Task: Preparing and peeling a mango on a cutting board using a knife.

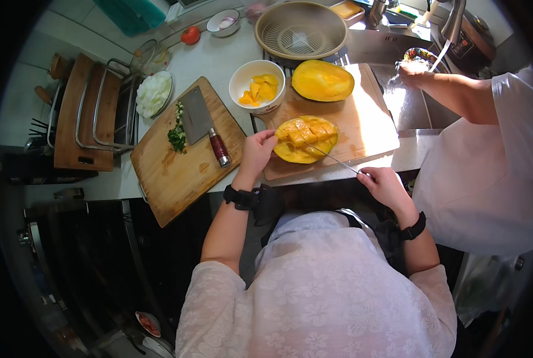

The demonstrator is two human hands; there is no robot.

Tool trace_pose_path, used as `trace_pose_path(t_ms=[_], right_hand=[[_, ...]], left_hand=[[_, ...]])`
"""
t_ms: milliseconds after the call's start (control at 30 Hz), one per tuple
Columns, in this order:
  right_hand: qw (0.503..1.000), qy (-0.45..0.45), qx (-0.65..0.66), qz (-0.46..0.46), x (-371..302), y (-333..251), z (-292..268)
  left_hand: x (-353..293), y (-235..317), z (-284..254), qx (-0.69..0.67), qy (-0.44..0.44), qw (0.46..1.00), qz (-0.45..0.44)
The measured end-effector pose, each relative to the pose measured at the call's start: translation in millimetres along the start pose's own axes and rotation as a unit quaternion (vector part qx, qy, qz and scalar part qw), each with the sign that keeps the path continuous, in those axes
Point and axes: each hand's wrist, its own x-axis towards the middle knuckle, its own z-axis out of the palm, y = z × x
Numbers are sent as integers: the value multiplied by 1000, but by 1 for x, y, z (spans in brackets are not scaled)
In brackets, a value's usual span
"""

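Observation:
A scored mango half (314, 130), its flesh cut into cubes, lies skin down on the light cutting board (368, 131). My left hand (258, 149) pinches its left edge with thumb and fingers. Held in my right hand (385, 186) is a slim metal utensil (340, 162), its far end sunk in the flesh, so I cannot tell its kind. Another mango half (323, 80), uncut and face up, rests just beyond. To its left, a white bowl (236, 82) contains several mango pieces (260, 89).
On the left, a wooden board (174, 176) carries a cleaver (198, 113) and chopped greens (176, 138). Behind stand a beige colander (260, 33), a tomato (190, 35) and a plate of pale vegetable (154, 94). At right, another person's hand (414, 70) is under running water in the sink (411, 113).

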Motion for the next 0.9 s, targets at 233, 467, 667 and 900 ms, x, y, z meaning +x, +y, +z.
trace_pose_path(t_ms=[233,467,667,900], right_hand=[[1000,12,-8,-11,-6,9,-1],[999,32,13,-16,-2,12,6],[996,83,-15,-14,-20,7,-5],[984,174,16,-44,-22,-15,-6]], left_hand=[[2,-9,6,-55,-1,998,-2],[12,-8,9,-81,-26,995,-51],[4,1,20,-246,-51,957,-146],[1,-3,26,-312,-79,935,-147]])
